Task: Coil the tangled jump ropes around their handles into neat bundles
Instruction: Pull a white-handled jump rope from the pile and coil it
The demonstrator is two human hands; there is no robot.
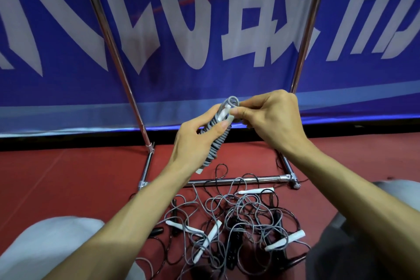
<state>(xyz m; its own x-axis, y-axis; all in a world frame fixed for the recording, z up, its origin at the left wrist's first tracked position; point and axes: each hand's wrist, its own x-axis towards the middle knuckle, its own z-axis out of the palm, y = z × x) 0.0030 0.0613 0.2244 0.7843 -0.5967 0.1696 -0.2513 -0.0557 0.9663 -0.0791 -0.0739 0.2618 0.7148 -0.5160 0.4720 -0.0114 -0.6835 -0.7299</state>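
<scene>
The left hand (195, 141) hides part of the grey rope bundle (214, 152), its grip clamped round the coils. The right hand (268, 116) pinches the top loop in a closed grip, above tangled ropes (231, 216) on the floor (68, 177).

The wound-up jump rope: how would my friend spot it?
Find the big blue banner. Before its lower edge, the left hand and right hand hold the coiled jump rope. Only it is wound tight round its handles; the tangled ropes sprawl on the floor.
</scene>
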